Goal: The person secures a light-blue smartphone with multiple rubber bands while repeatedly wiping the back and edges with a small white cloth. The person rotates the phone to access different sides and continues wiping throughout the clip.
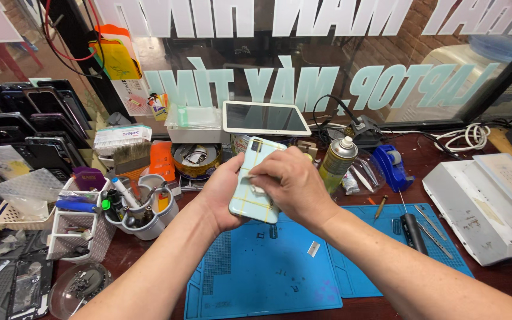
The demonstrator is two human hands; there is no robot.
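A pale mint-green phone (256, 201) with its back toward me and yellowish tape strips across it is held upright above a blue work mat (268, 266). My left hand (220, 195) grips the phone from its left edge and underneath. My right hand (291, 184) lies over the phone's right side, fingers pinched on a thin tool or pick at the phone's back near its left edge. The phone's lower right part is hidden by my right hand.
A spray can (337, 163), a white tablet (266, 117), a blue tape dispenser (391, 166), a black screwdriver (413, 231), a white machine (487, 201) at right, tool cups (140, 207), and racks of phones (37, 124) at left surround the mat.
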